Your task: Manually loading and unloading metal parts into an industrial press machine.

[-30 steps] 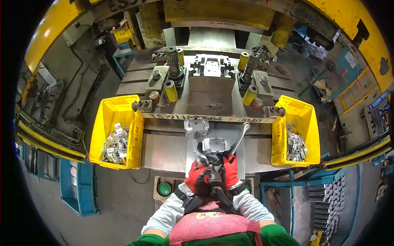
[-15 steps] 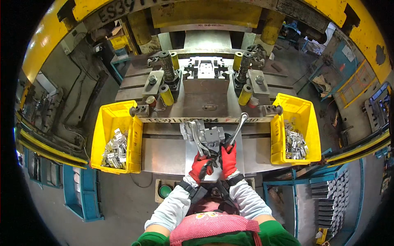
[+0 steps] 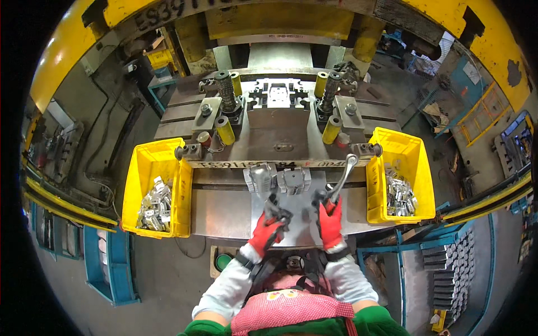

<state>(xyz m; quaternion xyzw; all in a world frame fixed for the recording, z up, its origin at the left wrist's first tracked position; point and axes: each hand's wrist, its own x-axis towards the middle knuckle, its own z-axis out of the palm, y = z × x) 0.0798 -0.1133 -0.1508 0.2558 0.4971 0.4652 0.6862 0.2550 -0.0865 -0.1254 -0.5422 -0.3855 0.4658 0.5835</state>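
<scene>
In my right hand point(image 3: 330, 224), gloved in red with dark fingertips, is a long grey metal tool point(image 3: 341, 180). Its rounded end points up and to the right, near the bench edge. My left hand point(image 3: 267, 231), gloved the same way, is over the steel plate point(image 3: 221, 213). Its dark fingers are blurred, and whether they hold something cannot be told. Just beyond my hands, two stacks of grey metal parts stand side by side: a left stack point(image 3: 260, 177) and a right stack point(image 3: 294, 180).
Yellow bins with small metal pieces stand on the left point(image 3: 184, 204) and right point(image 3: 425, 201). Ahead, the press bed carries a bright die point(image 3: 278, 95) between dark guide posts point(image 3: 225, 92) and yellow cylinders point(image 3: 225, 130). A blue rack point(image 3: 403, 263) stands lower right.
My hands have moved apart, the right one outward with its tool. The long metal tool seen in my left hand earlier no longer shows clearly. Both stacks are now less covered.
</scene>
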